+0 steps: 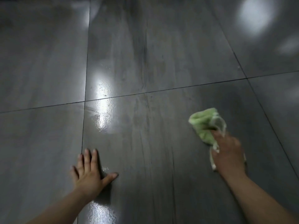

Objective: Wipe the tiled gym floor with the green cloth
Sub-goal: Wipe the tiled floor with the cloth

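Note:
The green cloth lies bunched on the dark grey tiled floor at the right. My right hand is on its near part; the hand is blurred and its fingers seem to grip the fabric, with a pale hem showing beside the palm. At the lower left my left hand presses flat on the floor, fingers straight and spread, thumb pointing right. It holds nothing and is far from the cloth.
Large glossy tiles meet at thin dark grout lines. Wet streaks and a bright light reflection shine in the middle of the floor. More glare spots sit at the top right.

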